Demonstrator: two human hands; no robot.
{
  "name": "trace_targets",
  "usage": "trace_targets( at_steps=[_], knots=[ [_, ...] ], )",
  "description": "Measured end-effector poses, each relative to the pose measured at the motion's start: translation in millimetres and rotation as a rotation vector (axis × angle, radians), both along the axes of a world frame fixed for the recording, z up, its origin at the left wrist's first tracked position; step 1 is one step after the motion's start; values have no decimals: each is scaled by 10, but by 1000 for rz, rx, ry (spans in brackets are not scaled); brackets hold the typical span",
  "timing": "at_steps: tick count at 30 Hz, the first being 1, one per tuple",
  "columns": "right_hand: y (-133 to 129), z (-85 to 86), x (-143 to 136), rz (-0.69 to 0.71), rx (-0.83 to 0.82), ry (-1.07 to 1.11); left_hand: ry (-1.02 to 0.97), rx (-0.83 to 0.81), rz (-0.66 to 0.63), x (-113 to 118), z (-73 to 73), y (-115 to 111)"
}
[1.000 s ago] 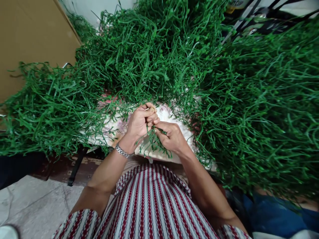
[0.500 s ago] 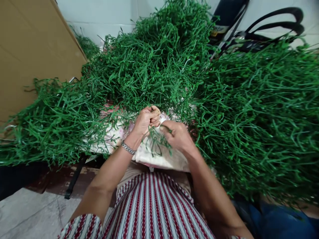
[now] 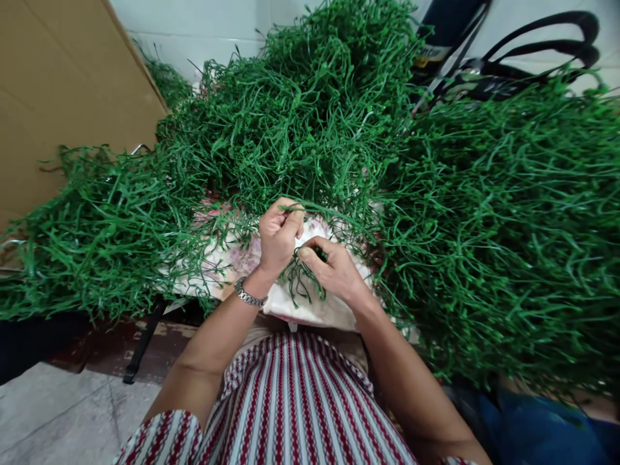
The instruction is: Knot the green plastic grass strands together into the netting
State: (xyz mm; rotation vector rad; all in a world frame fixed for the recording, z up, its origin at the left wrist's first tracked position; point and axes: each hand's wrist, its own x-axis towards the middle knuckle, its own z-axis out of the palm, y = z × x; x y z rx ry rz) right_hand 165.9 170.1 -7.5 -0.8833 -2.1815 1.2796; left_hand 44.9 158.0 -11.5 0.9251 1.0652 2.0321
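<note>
Close together over a pale flowered cloth [image 3: 320, 313], my two hands work among thin green strands. My left hand [image 3: 279, 237], with a metal watch at its wrist, is closed on green strands that stick out past its thumb to the right. My right hand [image 3: 334, 266] is just right of it and slightly lower, thumb and forefinger pinched on green strands. A small bunch of strands [image 3: 299, 284] hangs below the hands. Beyond them rises a big heap of green strands [image 3: 300, 116].
More green strands lie in a pile at the left [image 3: 97, 232] and a larger one at the right [image 3: 508, 239]. A cardboard sheet [image 3: 62, 84] stands at the back left. A dark bag with black straps [image 3: 537, 48] leans by the tiled wall.
My left hand has turned more upright, and strands now stick out of it to the right. My right hand has shifted slightly left and down. The hanging bunch has moved a little left.
</note>
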Motion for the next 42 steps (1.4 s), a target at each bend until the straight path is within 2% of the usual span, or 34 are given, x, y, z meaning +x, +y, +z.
trace_targets(
  at_steps=[2, 4, 8, 11, 13, 17, 19, 21, 27, 31, 34, 38, 42],
  knots=[
    [-18, -36, -26, -13, -13, -12, 53, -10, 36, 16, -5, -16],
    [-16, -50, -26, -21, -25, 7, 37, -22, 14, 21, -6, -25],
    [18, -17, 35, 6, -78, 66, -71, -65, -141, 3, 4, -15],
    [45, 15, 96, -41, -79, 120, -95, -138, -242, -8, 26, -13],
    [60, 30, 128, -81, -70, 152, -84, -196, -264, -7, 46, -29],
    [93, 50, 170, -152, -54, 228, 27, -302, -345, 1, 79, -95],
    [111, 54, 184, -176, -45, 239, 123, -306, -394, 7, 81, -130],
    [124, 53, 193, -176, -41, 228, 198, -298, -383, 17, 75, -160],
    [129, 40, 174, -125, -85, 203, 332, -318, -225, 70, 80, -252],
    [127, 43, 161, -106, -119, 250, 403, -269, -158, 89, 85, -309],
    [140, 66, 189, -26, -138, 274, 343, -262, -201, 60, 70, -336],
    [166, 109, 249, 130, -75, 219, 280, -292, -346, -37, 39, -358],
    [169, 127, 271, 169, 22, 146, 300, -293, -400, -104, 24, -369]
  ],
)
